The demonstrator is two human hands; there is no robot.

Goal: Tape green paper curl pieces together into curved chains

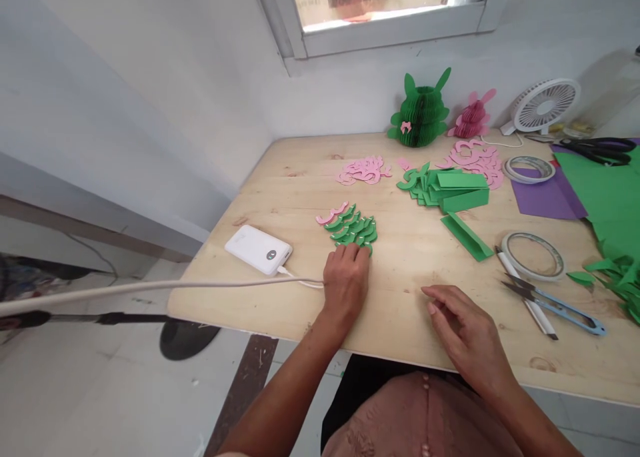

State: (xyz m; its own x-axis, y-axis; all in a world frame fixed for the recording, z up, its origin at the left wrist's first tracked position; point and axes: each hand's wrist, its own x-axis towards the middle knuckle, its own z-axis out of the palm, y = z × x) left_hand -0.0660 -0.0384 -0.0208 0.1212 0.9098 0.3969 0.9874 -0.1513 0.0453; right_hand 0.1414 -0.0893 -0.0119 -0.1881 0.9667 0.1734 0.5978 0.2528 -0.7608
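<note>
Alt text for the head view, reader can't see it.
A person's left hand is at the near edge of some green paper cut-outs on a wooden table; the right hand is loosely curled, apparently empty. Blue snips and tape rolls lie to the right, with a green paper figure and a pink one behind.

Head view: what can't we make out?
All in the head view:
- Left hand: its back hides the grip, so can't tell if it holds one of the green paper cutouts.
- Power bank display: reading too small.
- White cable: far end cut off by left edge.
- Green paper pile: partly cut off by right edge.
- Window: top cut off by upper edge; scene outside blurred.
</note>
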